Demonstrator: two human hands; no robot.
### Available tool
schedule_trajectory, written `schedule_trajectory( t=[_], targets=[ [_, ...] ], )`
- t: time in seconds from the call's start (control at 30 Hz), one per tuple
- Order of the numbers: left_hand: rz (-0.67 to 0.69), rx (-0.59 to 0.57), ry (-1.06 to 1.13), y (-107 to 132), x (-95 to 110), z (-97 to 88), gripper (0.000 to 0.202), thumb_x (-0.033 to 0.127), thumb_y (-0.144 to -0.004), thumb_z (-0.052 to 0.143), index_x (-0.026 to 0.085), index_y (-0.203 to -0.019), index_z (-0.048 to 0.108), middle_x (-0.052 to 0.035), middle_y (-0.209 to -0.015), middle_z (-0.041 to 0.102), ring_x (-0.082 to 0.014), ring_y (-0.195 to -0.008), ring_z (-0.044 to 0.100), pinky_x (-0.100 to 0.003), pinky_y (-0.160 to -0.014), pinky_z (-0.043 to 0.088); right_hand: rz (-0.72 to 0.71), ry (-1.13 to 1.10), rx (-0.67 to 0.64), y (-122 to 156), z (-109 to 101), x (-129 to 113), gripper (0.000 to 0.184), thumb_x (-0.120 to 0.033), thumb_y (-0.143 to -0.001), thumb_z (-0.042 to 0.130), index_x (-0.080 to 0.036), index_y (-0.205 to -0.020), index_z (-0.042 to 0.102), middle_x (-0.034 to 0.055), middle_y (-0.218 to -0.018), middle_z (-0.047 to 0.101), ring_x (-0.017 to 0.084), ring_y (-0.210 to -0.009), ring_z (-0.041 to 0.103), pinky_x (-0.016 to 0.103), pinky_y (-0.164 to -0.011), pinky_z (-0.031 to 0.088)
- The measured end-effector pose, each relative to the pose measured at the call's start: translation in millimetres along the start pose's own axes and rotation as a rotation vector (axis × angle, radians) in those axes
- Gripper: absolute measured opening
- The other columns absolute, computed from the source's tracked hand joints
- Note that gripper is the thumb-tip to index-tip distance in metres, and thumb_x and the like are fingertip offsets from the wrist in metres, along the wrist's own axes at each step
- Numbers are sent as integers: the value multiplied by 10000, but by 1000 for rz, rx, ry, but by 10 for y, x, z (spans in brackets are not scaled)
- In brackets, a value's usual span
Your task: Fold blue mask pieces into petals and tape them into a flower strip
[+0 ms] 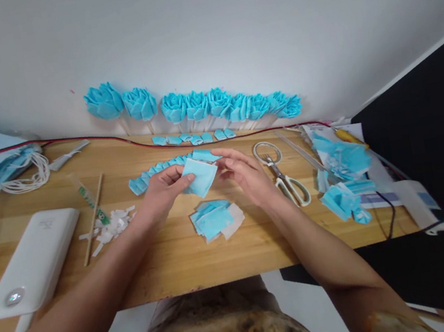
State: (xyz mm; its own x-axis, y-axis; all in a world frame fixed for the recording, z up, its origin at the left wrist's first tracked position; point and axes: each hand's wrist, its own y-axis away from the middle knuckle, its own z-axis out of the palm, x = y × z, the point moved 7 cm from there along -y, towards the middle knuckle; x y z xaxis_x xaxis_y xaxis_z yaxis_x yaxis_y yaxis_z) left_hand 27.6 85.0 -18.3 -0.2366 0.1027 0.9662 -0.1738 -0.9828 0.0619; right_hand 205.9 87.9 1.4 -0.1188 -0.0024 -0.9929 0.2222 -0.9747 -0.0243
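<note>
My left hand [162, 192] pinches a light blue fabric square [200, 176] between thumb and fingers, above the middle of the table. Curled fingers of my right hand [244, 172] meet at the square's right corner, around something thin that I cannot make out. Behind the hands runs a curved row of folded blue petals [150, 174], partly hidden by them. On the table below lies a loose stack of blue and whitish fabric pieces [214, 220].
Blue fabric flowers [197, 105] on sticks lean along the wall. Scissors [287, 180] and a tape roll [268, 152] lie right, near blue scraps [338, 157]. Left are white scraps [116, 223], a wooden stick [93, 220] and a white power bank [33, 262]. A red-black cable [132, 142] crosses behind.
</note>
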Motion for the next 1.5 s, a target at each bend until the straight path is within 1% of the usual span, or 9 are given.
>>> schedule_trajectory(
  t=[0.37, 0.5, 0.63, 0.83, 0.93, 1.1, 1.2, 1.33, 1.5],
  targets=[
    [18, -62, -94, -3, 10, 47, 327, 418, -634, 847, 160, -760, 690, -8, -729, 681, -128, -660, 574, -256, -654, 472, -107, 123, 53, -1, -40, -56, 300, -414, -855, 681, -274, -1118, 713, -10, -853, 686, 150, -824, 637, 298, -774, 527],
    [75, -98, -298, 28, 49, 80, 254, 410, -740, 739, 164, -761, 679, -8, -732, 666, -133, -661, 565, -259, -640, 445, -140, 219, 18, 36, 6, -124, 327, -486, -949, 542, -258, -1075, 740, 30, -1003, 740, 176, -971, 669, 322, -843, 526],
    [139, -81, -498, 61, 86, 117, 197, 366, -778, 674, 169, -762, 684, -12, -738, 676, -147, -669, 571, -270, -636, 431, -155, 403, -42, 79, 142, -132, 181, -384, -853, 693, -229, -935, 736, 16, -942, 753, 174, -883, 685, 329, -840, 527],
    [227, 64, -359, 74, 189, 25, 350, 471, -837, 654, 167, -996, 728, -78, -1006, 745, -184, -862, 648, -291, -765, 498, -379, 438, 150, 100, -7, -238, 53, -279, -872, 667, -234, -880, 693, -7, -862, 720, 156, -822, 668, 310, -782, 524],
    [40, 55, -196, 43, 55, -16, 546, 629, -895, 524, 124, -856, 729, -110, -822, 734, -171, -689, 631, -284, -638, 493, -600, 530, 223, 180, -51, -411, 52, -276, -905, 640, -256, -913, 688, 1, -892, 712, 178, -883, 662, 355, -838, 516],
    [-420, -380, 268, 123, -237, 315, 713, 774, -845, 469, 116, -886, 741, -172, -851, 764, -237, -763, 715, -335, -719, 559, -828, 802, 47, 309, 188, -554, 107, -288, -902, 640, -325, -840, 720, 14, -1037, 707, 254, -1110, 607, 487, -983, 469],
    [-421, -362, 451, 101, -205, 304, 559, 663, -864, 571, 140, -972, 736, -141, -898, 772, -256, -849, 731, -369, -823, 569, -790, 910, -48, 288, 268, -496, 101, -319, -881, 676, -359, -821, 748, 4, -1171, 680, 288, -1249, 528, 539, -1054, 414],
    [-287, -165, 516, 16, -139, 115, 174, 263, -862, 688, 170, -1003, 730, -71, -1016, 766, -201, -916, 712, -317, -841, 567, -769, 945, -89, 235, 280, -427, 132, -264, -878, 665, -358, -857, 755, 2, -1239, 656, 301, -1287, 496, 565, -1073, 391],
    [-188, -46, 483, -13, -86, 21, 199, 86, -755, 723, 144, -944, 738, -69, -1009, 765, -185, -928, 710, -296, -878, 550, -877, 974, -42, 269, 293, -459, 294, -150, -863, 587, -352, -1037, 711, 23, -1312, 610, 301, -1314, 493, 565, -1073, 414]
  ],
)
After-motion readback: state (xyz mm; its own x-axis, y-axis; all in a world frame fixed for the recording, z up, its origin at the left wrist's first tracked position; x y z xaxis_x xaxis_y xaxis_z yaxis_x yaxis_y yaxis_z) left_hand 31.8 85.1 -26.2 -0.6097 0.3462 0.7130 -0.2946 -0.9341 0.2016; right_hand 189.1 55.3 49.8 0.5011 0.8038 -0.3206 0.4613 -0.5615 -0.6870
